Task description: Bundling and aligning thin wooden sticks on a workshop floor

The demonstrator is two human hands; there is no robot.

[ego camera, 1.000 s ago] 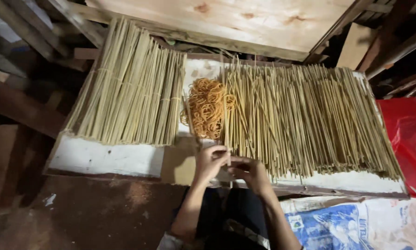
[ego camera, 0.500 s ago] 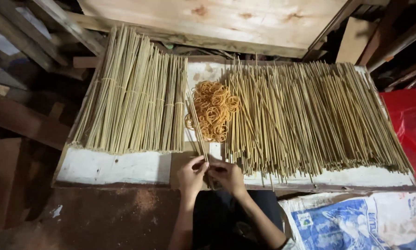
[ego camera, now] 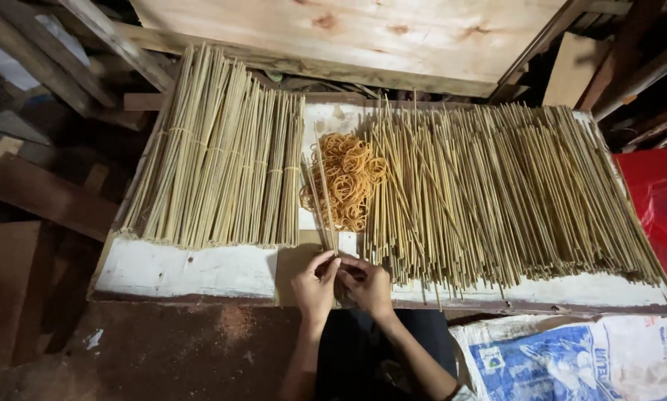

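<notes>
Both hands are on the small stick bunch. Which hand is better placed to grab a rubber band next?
Probably the right hand: the rubber band pile lies just ahead of it, while the left hand grips the base of the small stick bunch, which rises between it and the pile. The margin is small.

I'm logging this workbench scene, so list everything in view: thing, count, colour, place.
bundled sticks: many tied bundles, pale yellow-green, left side of the board
loose sticks: a large heap, pale yellow, right side of the board
rubber bands: a pile, orange, between the two lots of sticks
small bunch of sticks: a few, pale yellow, rising from the hands across the rubber bands
board: one, white and worn, under everything
wooden panel: one, light brown, behind the board
plastic sheet: one, red, far right
printed sack: one, blue and white, lower right
left hand: gripping the base of the small bunch
right hand: touching the left hand, at the same bunch
</notes>
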